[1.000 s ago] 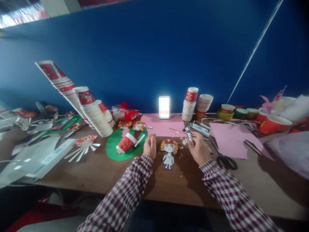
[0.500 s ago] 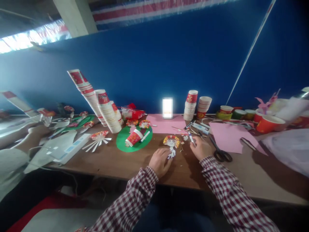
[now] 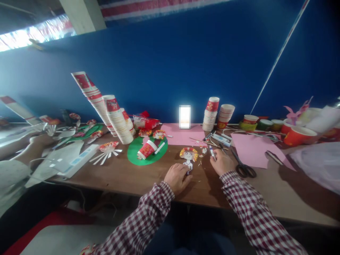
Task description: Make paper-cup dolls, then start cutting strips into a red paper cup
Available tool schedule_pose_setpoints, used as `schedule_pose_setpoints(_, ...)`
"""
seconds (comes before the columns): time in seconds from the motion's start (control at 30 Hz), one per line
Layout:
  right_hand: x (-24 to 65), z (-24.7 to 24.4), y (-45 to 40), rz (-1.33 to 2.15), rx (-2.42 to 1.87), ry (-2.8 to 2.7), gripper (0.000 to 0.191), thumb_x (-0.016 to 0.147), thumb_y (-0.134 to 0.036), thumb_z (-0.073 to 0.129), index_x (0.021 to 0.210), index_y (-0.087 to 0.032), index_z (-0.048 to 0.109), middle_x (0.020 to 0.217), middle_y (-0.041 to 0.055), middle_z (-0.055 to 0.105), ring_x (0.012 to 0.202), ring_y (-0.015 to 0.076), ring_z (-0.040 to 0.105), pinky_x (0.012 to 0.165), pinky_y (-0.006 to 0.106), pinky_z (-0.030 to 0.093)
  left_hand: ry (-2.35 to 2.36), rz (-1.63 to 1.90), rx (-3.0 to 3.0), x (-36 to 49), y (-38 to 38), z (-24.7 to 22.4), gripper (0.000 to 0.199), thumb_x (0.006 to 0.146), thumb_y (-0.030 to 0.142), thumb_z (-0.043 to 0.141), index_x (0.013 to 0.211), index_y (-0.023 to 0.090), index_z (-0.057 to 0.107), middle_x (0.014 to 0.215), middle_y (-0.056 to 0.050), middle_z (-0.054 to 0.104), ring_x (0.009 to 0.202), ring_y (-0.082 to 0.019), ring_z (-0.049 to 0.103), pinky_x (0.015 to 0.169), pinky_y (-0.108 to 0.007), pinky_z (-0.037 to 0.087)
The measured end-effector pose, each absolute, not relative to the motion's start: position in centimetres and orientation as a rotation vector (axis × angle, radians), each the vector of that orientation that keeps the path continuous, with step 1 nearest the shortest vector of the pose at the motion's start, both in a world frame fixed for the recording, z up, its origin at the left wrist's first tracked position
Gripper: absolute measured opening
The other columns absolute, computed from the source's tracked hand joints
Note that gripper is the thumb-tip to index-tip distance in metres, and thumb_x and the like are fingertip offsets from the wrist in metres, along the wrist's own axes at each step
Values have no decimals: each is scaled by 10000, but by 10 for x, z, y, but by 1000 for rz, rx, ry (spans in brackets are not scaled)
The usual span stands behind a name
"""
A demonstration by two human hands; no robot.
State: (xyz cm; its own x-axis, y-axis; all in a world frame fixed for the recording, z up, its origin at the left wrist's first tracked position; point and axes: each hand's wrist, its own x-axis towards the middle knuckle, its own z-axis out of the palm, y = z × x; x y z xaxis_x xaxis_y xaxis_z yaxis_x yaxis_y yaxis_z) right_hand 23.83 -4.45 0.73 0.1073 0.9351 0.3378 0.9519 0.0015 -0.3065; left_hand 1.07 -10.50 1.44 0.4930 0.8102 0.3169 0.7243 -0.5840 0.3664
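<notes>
A paper doll (image 3: 188, 156) with yellow and red hair and a white body lies on the brown table (image 3: 119, 177). My left hand (image 3: 177, 178) rests flat at its lower end, fingers over the legs and thumb apart. To the doll's right, my right hand (image 3: 222, 162) is closed around a marker (image 3: 213, 152) with a white and dark blue barrel. Small paper scraps (image 3: 203, 150) lie between the doll and the marker.
A green paper disc (image 3: 132, 156) bears a red cup (image 3: 147, 149). Tall cup stacks (image 3: 117, 120) lean at left. Black scissors (image 3: 245, 170) and pink paper (image 3: 251, 150) lie at right. Another person's arm (image 3: 37, 145) is at far left.
My left hand has shifted slightly down off the doll's torso, so more of its white body shows. My right hand keeps its hold on the marker. The view has tilted slightly.
</notes>
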Motion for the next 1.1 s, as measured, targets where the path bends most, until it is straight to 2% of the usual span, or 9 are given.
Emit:
schedule_pose_setpoints(0.27,238,7,-44,-34,-1964,-1833,215,792,-257,499,976,-166,562,952,95,638,857,218,591,650,297,375,1373,680,2586,13,-103,12,309,847,377,465,1083,209,571,1096,-75,586,1016,-224,507,903,-413,402)
schedule_pose_setpoints(0.73,236,9,-45,-45,-2014,-1847,203,794,-275,509,968,-185,561,959,67,640,804,200,596,612,288,350,1420,604,2627,15,-101,9,379,851,422,446,1150,200,517,1166,-73,557,1073,-233,480,943,-408,381)
schedule_pose_setpoints(1.1,238,7,-44,-37,-1994,-1835,216,781,-272,520,971,-183,571,958,75,635,772,189,582,589,282,348,1394,800,2596,11,-101,9,350,850,368,457,1143,187,523,1169,-86,550,1081,-239,479,940,-415,386)
